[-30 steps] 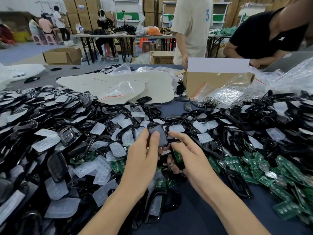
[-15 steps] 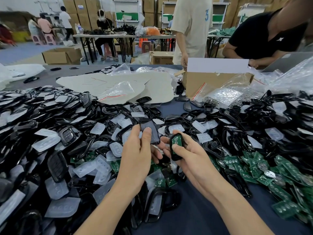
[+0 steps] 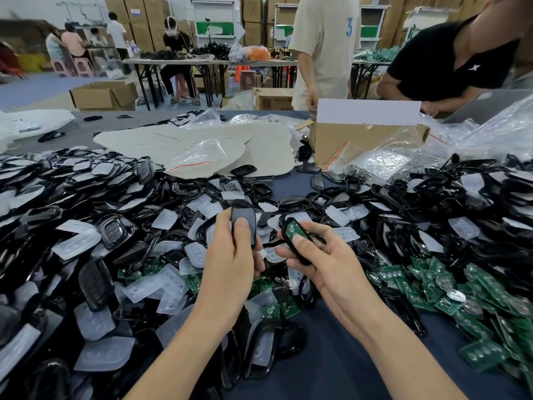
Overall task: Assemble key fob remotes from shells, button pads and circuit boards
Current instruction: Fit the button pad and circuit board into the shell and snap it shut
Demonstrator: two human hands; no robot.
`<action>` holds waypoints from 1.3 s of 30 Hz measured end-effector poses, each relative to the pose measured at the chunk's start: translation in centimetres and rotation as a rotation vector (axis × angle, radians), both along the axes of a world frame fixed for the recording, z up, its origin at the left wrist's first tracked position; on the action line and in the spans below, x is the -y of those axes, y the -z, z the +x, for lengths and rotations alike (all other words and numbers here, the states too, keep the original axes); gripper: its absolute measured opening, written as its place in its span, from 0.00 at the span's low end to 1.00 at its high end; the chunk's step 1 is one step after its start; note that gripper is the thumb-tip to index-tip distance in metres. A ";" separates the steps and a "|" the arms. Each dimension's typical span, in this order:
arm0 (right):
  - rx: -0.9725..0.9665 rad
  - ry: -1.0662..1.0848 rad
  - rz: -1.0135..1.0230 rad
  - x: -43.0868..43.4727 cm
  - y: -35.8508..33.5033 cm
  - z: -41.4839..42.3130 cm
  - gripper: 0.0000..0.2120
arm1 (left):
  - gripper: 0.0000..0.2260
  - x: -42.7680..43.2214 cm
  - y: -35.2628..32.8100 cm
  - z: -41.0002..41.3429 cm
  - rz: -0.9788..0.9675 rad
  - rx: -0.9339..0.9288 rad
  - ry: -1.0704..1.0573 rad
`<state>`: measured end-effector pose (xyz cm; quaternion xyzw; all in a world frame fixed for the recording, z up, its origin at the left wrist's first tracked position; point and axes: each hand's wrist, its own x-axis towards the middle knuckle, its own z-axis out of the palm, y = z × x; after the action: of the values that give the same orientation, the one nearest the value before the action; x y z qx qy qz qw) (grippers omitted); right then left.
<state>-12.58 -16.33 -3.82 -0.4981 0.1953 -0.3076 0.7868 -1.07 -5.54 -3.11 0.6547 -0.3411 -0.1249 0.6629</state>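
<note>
My left hand grips a dark shell cover, thumb pressed on its face. My right hand holds a black shell half with a green circuit board seated in it, thumb on the board. The two pieces are apart, side by side above the table's middle. Loose black shells, translucent button pads and green circuit boards lie heaped all around.
A cardboard box with plastic bags stands at the back right, a pale sheet at the back middle. Two people stand or lean behind the table. Bare blue tabletop shows between my forearms.
My hands have drawn apart: the cover in my left hand has come off the shell half in my right, which turned so the green board faces up.
</note>
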 end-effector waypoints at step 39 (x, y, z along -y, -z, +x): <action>-0.129 -0.194 -0.320 0.3 0.5 -0.6 0.12 | 0.12 -0.9 0.1 -0.3 0.285 0.746 -0.115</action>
<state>-13.14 -16.58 -4.33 -0.6519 0.1450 -0.2250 0.7095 -1.35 -4.67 -3.19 0.7585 -0.5003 0.1129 0.4021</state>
